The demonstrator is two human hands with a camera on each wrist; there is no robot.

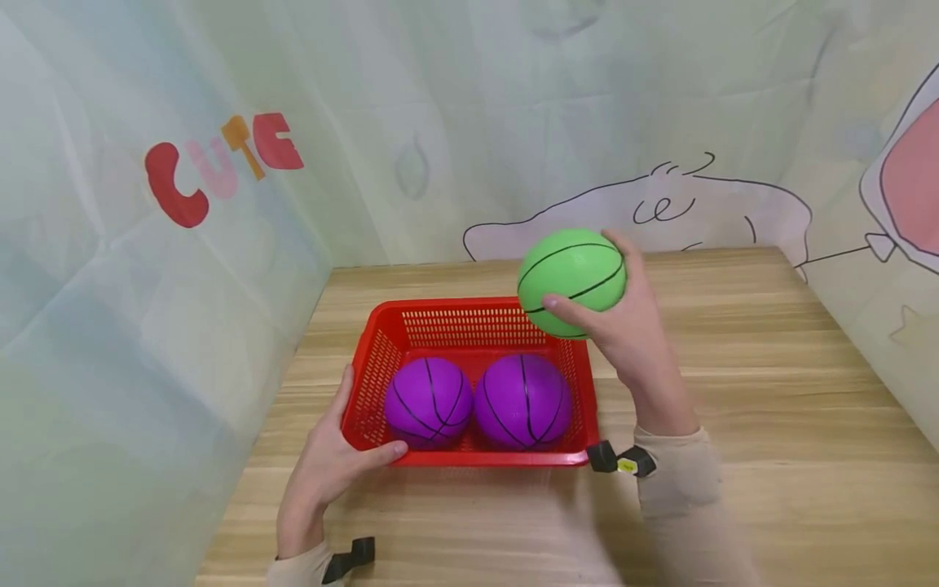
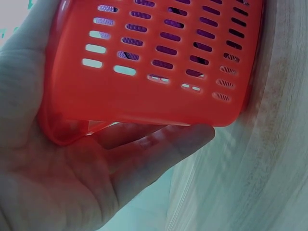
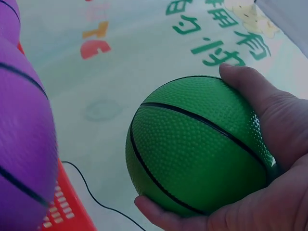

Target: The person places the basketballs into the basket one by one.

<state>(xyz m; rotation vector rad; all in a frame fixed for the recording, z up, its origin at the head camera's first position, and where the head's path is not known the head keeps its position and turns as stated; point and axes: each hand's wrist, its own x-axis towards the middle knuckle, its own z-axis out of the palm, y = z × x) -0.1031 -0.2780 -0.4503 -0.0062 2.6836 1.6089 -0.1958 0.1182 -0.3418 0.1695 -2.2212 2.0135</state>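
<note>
My right hand grips a small green toy basketball, thumb on its near side and fingers round its far right. The ball is raised over the back right corner of a red plastic basket. Inside the basket, side by side, sit two purple toy basketballs, a left one and a right one. With its thumb on the front rim and its fingers along the left side, my left hand holds the basket's front left corner. The left wrist view shows those fingers against the slotted basket wall.
The basket stands on a wood-grain table. Printed fabric walls enclose the table at the back and both sides. Black wrist straps show near both cuffs.
</note>
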